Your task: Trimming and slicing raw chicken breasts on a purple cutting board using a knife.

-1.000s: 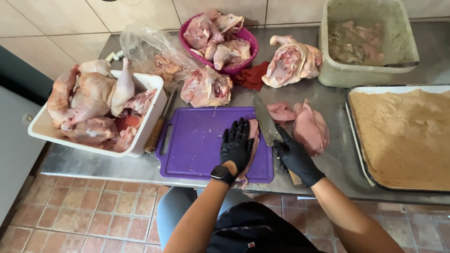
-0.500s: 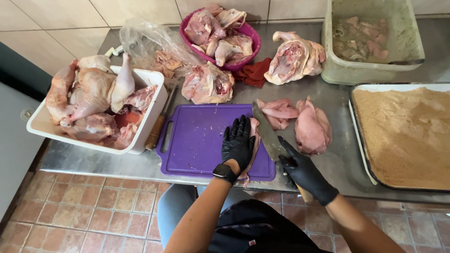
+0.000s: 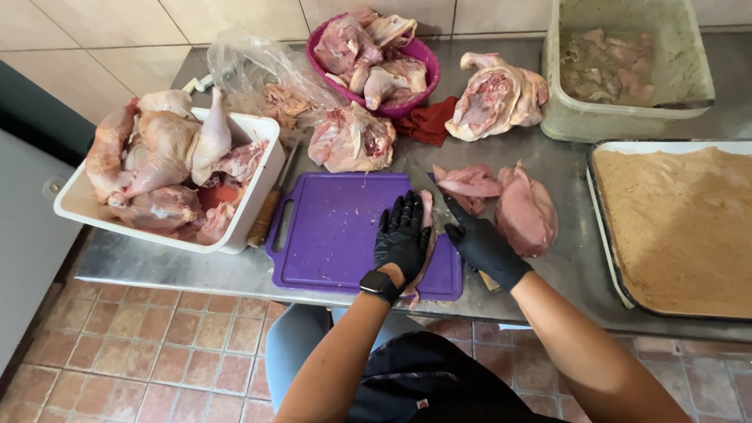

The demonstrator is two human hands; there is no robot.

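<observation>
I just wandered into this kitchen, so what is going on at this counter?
A person in black gloves is cutting raw chicken. The left hand presses flat on a strip of meat at the right edge of a purple cutting board. The right hand grips a knife beside it. Trimmed pieces lie just to the right.

Cutting board (image 3: 329,235) between tub of chicken (image 3: 251,211) at left and crumb tray (image 3: 603,258) at right, bowl (image 3: 427,59) behind.

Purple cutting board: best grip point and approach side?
Take the purple cutting board by the slot handle at its left short edge, coming from the left. The slot lets fingers hook through, and that end is bare, while the left hand presses a meat strip at the right.
</observation>
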